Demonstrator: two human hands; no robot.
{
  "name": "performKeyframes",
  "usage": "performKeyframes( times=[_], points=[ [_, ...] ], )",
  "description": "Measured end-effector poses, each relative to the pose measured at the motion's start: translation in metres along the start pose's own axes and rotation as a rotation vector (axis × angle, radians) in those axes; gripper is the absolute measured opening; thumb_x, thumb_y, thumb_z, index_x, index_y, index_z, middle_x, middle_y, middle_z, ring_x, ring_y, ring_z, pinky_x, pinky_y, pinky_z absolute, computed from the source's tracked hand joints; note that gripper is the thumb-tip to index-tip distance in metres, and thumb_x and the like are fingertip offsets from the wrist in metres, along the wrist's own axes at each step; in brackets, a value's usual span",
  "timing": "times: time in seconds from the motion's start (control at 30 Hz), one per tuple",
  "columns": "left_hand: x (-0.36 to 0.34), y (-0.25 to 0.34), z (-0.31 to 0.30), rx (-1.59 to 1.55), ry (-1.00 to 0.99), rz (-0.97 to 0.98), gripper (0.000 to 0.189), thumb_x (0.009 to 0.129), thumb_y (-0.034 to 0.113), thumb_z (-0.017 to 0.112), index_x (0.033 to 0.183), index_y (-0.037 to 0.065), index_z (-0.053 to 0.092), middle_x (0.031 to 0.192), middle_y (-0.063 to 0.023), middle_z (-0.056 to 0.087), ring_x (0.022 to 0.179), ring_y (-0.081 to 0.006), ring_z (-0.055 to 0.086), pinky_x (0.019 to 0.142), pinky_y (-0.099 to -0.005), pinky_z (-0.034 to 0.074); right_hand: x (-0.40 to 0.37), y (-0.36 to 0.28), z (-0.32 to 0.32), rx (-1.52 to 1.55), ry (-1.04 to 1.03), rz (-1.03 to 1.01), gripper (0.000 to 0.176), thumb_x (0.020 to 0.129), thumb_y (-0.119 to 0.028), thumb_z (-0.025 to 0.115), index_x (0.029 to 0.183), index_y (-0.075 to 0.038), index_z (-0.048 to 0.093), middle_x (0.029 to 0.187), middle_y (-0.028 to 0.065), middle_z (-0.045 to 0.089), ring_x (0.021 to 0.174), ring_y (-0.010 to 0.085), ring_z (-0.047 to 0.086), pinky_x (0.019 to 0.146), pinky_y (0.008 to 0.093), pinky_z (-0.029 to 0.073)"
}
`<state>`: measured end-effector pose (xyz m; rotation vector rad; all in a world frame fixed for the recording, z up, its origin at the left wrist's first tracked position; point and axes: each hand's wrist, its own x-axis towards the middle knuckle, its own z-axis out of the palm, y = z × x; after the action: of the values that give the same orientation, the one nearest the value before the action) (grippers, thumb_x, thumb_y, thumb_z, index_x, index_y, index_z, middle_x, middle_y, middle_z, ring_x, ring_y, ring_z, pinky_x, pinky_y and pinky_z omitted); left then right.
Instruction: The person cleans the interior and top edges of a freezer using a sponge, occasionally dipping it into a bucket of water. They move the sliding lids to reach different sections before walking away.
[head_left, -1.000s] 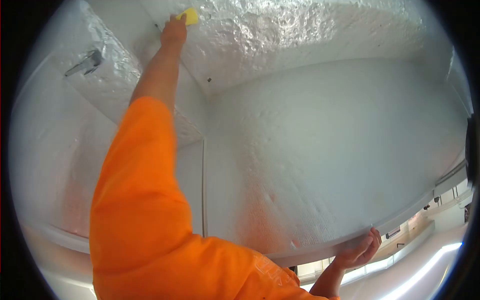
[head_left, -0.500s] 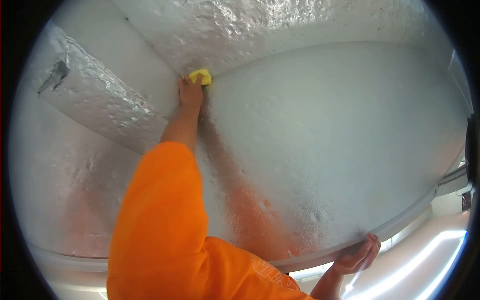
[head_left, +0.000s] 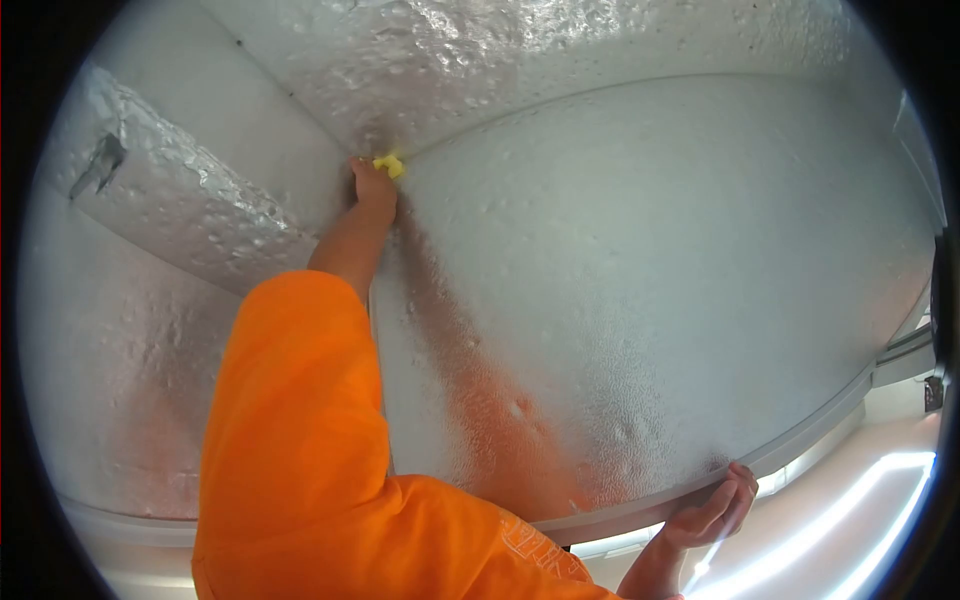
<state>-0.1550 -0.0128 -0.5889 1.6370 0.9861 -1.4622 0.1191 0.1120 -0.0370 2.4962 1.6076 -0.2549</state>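
My left hand (head_left: 373, 182), on an arm in an orange sleeve, reaches into the inner corner where several silver metal panels meet. Its fingers close on a small crumpled yellow cloth (head_left: 389, 165), pressed into the corner seam; part of the cloth is hidden by the hand. At lower right, my right hand (head_left: 714, 512) curls its fingers around the grey rim (head_left: 800, 447) of the metal compartment, the fingertips touching its edge. The large smooth panel (head_left: 640, 260) between both hands carries droplets and an orange reflection of the sleeve.
A raised metal step (head_left: 190, 190) with a wrinkled, shiny edge and a dark bracket (head_left: 99, 165) juts out at left. Dented, bumpy metal (head_left: 540, 50) lies along the top. Bright light strips (head_left: 840, 530) show beyond the rim at lower right.
My left hand and the cloth have shifted slightly left in the view, staying at the corner. The cloth looks more bunched up and less of it shows. My right hand stays at the rim.
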Motion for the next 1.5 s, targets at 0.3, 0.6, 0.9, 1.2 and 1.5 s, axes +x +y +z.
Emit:
performKeyframes(
  times=[0.3,0.6,0.9,1.2,1.5],
  points=[
    [0.003,-0.009,-0.002,0.044,-0.011,0.001,0.049,0.090,0.027,0.046,0.137,0.015,0.042,0.133,-0.0036,0.040,0.127,-0.0248,0.031,0.102,-0.0475,0.022,-0.001,0.006,0.001,-0.004,-0.021,-0.061,0.018,0.086,-0.016,0.044,0.081,0.000,0.052,0.088,0.0136,0.056,0.086,0.0267,0.052,0.079,0.0403,0.042],
    [0.005,-0.022,-0.002,-0.092,0.047,0.032,0.048,0.088,0.025,0.047,0.136,0.024,0.045,0.131,-0.0008,0.041,0.125,-0.0226,0.032,0.101,-0.0418,0.023,-0.001,0.002,-0.002,0.022,-0.040,-0.034,0.017,0.086,-0.017,0.045,0.083,-0.002,0.051,0.087,0.0123,0.056,0.086,0.0259,0.052,0.079,0.0397,0.041],
    [-0.001,-0.035,0.015,-0.145,0.271,0.236,0.033,0.087,0.018,0.047,0.119,0.012,0.056,0.117,-0.0055,0.052,0.112,-0.0254,0.049,0.095,-0.0405,0.035,0.000,0.006,0.002,0.058,-0.060,-0.032,0.019,0.087,-0.020,0.046,0.081,-0.003,0.051,0.086,0.0109,0.054,0.086,0.0255,0.051,0.081,0.0401,0.040],
    [0.008,-0.033,0.021,-0.178,0.275,0.305,0.026,0.085,0.013,0.050,0.111,0.008,0.054,0.114,-0.0088,0.054,0.106,-0.0264,0.054,0.090,-0.0379,0.043,0.003,0.016,0.004,0.097,-0.091,-0.035,0.017,0.085,-0.013,0.042,0.084,0.001,0.053,0.090,0.0143,0.057,0.092,0.0269,0.051,0.087,0.0418,0.039],
    [0.004,-0.043,0.003,-0.222,0.146,0.378,0.028,0.080,0.011,0.058,0.108,0.006,0.059,0.112,-0.0118,0.060,0.108,-0.0274,0.056,0.091,-0.0367,0.044,0.005,0.008,0.002,0.028,-0.077,-0.052,0.017,0.086,-0.018,0.045,0.080,-0.003,0.050,0.084,0.0104,0.053,0.082,0.0256,0.050,0.078,0.0400,0.040]
  ],
)
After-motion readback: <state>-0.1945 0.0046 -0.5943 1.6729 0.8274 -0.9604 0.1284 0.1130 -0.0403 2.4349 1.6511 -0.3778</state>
